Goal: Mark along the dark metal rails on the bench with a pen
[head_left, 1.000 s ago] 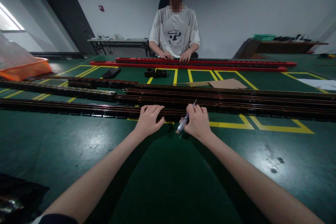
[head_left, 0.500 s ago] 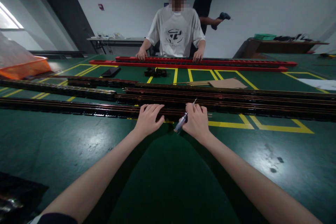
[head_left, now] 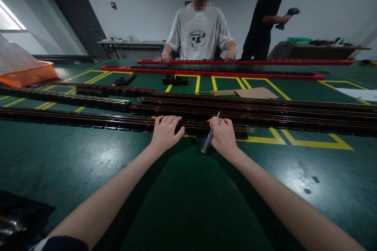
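Observation:
A long dark rail (head_left: 123, 120) with thin copper-coloured rods along it lies across the green table in front of me. My left hand (head_left: 166, 132) lies over it, fingers curled on the far side and thumb on the near side. My right hand (head_left: 224, 135) is closed round a small screwdriver (head_left: 207, 141) with a see-through handle, its metal tip pointing up and away. The same hand rests on the rail near its right end, where thin rod ends stick out. What the undersides of my fingers touch is hidden.
More dark rails (head_left: 279, 111) lie just beyond. Past them are a black phone-like slab (head_left: 125, 79), a small black bundle (head_left: 175, 80), cardboard (head_left: 256, 93) and red rails (head_left: 212, 72). An orange crate (head_left: 29, 74) stands left. A co-worker (head_left: 197, 35) faces me; another person (head_left: 262, 19) holds a drill.
The dark rail's right end has slid to the right, with my right hand shifting slightly that way. The co-worker's far red rail has moved right and away. The person with the drill has moved right.

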### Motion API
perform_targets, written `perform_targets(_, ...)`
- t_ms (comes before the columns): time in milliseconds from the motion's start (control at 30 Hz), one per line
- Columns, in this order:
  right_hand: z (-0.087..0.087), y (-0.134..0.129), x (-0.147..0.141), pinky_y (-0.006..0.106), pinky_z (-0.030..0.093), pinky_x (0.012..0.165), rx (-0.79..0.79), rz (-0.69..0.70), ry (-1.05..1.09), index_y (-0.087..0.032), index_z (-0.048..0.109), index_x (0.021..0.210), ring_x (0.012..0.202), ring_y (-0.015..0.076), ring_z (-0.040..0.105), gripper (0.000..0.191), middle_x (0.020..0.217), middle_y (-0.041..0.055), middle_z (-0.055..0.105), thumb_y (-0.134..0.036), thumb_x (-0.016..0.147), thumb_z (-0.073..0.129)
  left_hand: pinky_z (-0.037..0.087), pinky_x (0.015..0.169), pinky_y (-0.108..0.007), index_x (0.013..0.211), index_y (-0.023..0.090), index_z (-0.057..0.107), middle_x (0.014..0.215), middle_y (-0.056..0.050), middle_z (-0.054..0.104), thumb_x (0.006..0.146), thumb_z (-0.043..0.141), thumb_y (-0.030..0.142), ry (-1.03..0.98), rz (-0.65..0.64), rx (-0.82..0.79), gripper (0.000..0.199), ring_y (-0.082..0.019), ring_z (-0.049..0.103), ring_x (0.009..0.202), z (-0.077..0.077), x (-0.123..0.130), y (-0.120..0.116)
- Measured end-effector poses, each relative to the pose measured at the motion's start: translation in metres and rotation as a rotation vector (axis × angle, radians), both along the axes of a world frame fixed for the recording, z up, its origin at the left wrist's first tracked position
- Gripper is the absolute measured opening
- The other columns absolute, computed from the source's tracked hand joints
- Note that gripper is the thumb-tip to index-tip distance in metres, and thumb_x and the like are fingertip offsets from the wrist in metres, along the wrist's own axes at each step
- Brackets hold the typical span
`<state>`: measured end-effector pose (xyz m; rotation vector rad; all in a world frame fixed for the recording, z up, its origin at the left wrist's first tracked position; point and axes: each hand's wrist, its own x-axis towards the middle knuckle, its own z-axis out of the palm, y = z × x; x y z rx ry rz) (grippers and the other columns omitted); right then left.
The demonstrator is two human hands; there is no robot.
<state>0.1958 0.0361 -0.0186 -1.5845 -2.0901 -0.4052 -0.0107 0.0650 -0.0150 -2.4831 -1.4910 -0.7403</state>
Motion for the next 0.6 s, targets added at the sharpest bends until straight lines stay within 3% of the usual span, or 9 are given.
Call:
perform_targets(233,0.0014,-0.0011,0.0002,0.033,0.029,0.074,0.009,0.03,-0.003,-0.015,0.05,0.087,0.076,0.0241,0.052,0.018,0.081,0.01,0.061,-0.019,0.069,0.05,0.032,0.096,-0.046,0.112,0.017,0.06,0.111,-0.008,0.067,0.087,0.042,0.037,0.008,0.001,-0.006,0.036,-0.025,0.057,0.106,0.0009,0.0008,-0.0003)
perform_targets(367,-0.0001,-0.0007,-0.0003,0.034,0.029,0.075,0.014,0.015,-0.046,-0.013,0.051,0.092,0.077,0.0242,0.052,0.024,0.083,0.011,0.062,-0.034,0.08,0.049,0.032,0.096,-0.046,0.111,0.017,0.06,0.111,-0.008,0.067,0.087,0.042,0.036,0.008,-0.002,-0.003,0.035,-0.025,0.057,0.106,0.0008,0.0005,-0.0001)
perform_targets(600,-0.0015,0.0007,0.0009,0.035,0.029,0.076,-0.009,-0.015,-0.074,-0.012,0.051,0.094,0.082,0.0255,0.053,0.025,0.088,0.0122,0.063,-0.033,0.081,0.05,0.032,0.096,-0.046,0.112,0.019,0.059,0.112,-0.008,0.066,0.087,0.042,0.037,0.008,-0.001,-0.013,0.035,-0.025,0.056,0.106,0.0008,0.0003,0.0005)
